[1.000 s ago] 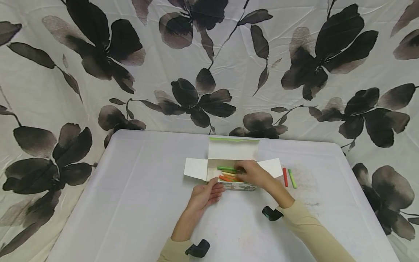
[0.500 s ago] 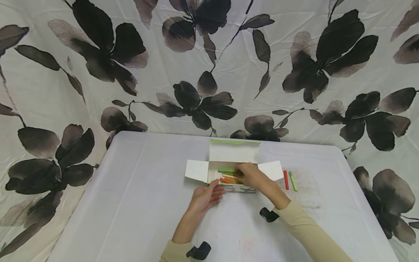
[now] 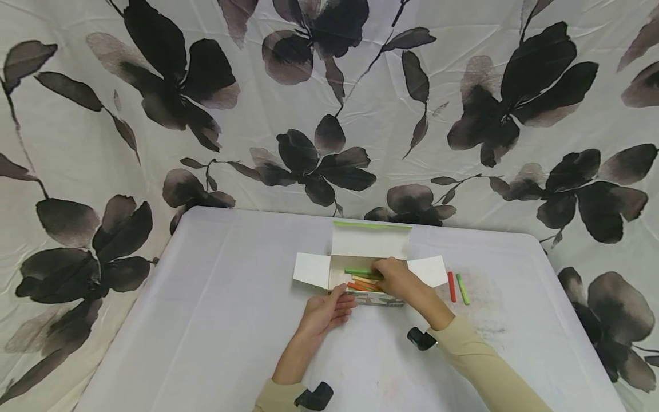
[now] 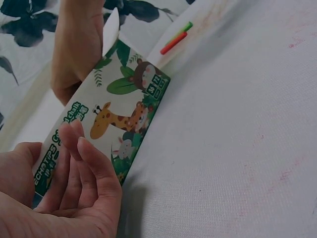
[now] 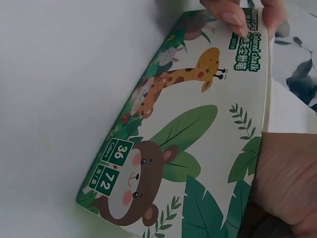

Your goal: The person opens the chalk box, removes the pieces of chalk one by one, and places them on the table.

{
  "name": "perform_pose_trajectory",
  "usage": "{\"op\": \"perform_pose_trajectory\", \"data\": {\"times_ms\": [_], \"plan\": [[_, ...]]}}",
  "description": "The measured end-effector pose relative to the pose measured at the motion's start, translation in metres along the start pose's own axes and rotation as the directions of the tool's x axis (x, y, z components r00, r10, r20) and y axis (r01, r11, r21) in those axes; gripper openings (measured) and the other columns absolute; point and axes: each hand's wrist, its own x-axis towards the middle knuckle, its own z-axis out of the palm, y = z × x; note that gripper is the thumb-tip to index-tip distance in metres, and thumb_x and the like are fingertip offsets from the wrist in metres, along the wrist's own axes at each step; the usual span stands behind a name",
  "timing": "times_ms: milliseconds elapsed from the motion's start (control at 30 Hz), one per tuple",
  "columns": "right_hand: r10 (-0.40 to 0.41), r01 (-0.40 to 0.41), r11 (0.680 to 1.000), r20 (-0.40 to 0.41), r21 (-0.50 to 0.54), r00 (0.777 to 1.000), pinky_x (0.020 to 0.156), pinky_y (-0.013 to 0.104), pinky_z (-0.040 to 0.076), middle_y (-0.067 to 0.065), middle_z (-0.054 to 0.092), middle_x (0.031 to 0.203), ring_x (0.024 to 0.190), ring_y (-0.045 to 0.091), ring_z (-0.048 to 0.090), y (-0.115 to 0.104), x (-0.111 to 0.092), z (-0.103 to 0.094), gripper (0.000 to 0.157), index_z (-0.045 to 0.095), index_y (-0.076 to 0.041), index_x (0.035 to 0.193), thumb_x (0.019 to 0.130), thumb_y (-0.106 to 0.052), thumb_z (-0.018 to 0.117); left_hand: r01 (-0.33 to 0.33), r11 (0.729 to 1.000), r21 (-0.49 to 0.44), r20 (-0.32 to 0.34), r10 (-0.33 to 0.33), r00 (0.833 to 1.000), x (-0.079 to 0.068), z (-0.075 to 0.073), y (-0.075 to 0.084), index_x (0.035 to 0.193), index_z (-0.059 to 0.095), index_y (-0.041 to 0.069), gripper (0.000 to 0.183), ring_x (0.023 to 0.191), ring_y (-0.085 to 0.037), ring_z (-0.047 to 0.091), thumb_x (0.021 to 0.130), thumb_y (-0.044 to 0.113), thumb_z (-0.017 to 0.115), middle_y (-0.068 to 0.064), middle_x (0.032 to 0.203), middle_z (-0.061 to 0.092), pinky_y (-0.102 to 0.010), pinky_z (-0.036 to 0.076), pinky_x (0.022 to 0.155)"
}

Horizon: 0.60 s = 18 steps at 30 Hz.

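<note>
An open colored chalk box [image 3: 378, 299] with animal pictures stands on the table. Several chalk sticks lie inside, among them a green stick [image 3: 355, 272] and an orange stick [image 3: 358, 286]. At the box's front left, my left hand [image 3: 323, 313] pinches the front wall, thumb at the rim and fingers against the printed face. My right hand [image 3: 399, 279] reaches into the box's right half, fingers bent down at the sticks' right ends. In the right wrist view the box front [image 5: 173, 124] hides those fingertips, and I cannot tell whether they hold a stick.
A red chalk stick [image 3: 452, 287] and a light green chalk stick [image 3: 463, 289] lie right of the box. The box's lid [image 3: 370, 239] stands up at the back, side flaps spread outward. The white tablecloth [image 3: 221, 297] has chalk smudges, and a floral cloth [image 3: 288, 103] hangs behind.
My right hand has shifted slightly and stays inside the box. My left hand keeps its hold on the front wall. The whole head view has drifted a little.
</note>
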Motion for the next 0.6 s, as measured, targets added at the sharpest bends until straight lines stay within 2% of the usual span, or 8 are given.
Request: {"op": "perform_pose_trajectory", "data": {"times_ms": [167, 333, 600], "plan": [[0.001, 0.000, 1.000, 0.018, -0.005, 1.000, 0.070, 0.035, 0.053, 0.011, 0.071, 0.089, 0.075, 0.018, 0.059, 0.0014, 0.0034, 0.0009, 0.013, 0.072, 0.005, 0.101, 0.089, 0.004, 0.076, -0.006, 1.000, -0.002, 0.004, 0.006, 1.000, 0.0005, 0.0003, -0.0005, 0.112, 0.069, -0.009, 0.050, 0.073, -0.007, 0.068, 0.101, 0.039, 0.065, -0.007, 0.091, 0.077, -0.018, 0.055, 0.066], [-0.016, 0.016, 1.000, 0.052, 0.001, 0.998, 0.074, 0.036, 0.053, 0.010, 0.070, 0.091, 0.080, 0.021, 0.061, 0.0019, 0.0040, 0.0003, 0.014, 0.072, 0.004, 0.102, 0.089, 0.003, 0.077, -0.010, 1.000, -0.002, 0.005, 0.010, 1.000, 0.0013, 0.0001, -0.0016, 0.111, 0.069, -0.010, 0.050, 0.072, -0.007, 0.068, 0.101, 0.039, 0.065, -0.007, 0.091, 0.077, -0.018, 0.055, 0.065], [0.000, 0.002, 1.000, 0.075, -0.031, 0.997, 0.067, 0.032, 0.048, 0.007, 0.066, 0.081, 0.070, 0.015, 0.050, -0.0026, 0.0058, -0.0017, 0.010, 0.072, 0.003, 0.095, 0.087, 0.003, 0.079, 0.003, 1.000, 0.001, 0.000, -0.003, 1.000, -0.0007, 0.0010, 0.0004, 0.113, 0.069, -0.009, 0.051, 0.072, -0.006, 0.067, 0.102, 0.041, 0.064, -0.005, 0.091, 0.077, -0.019, 0.056, 0.066]]}}
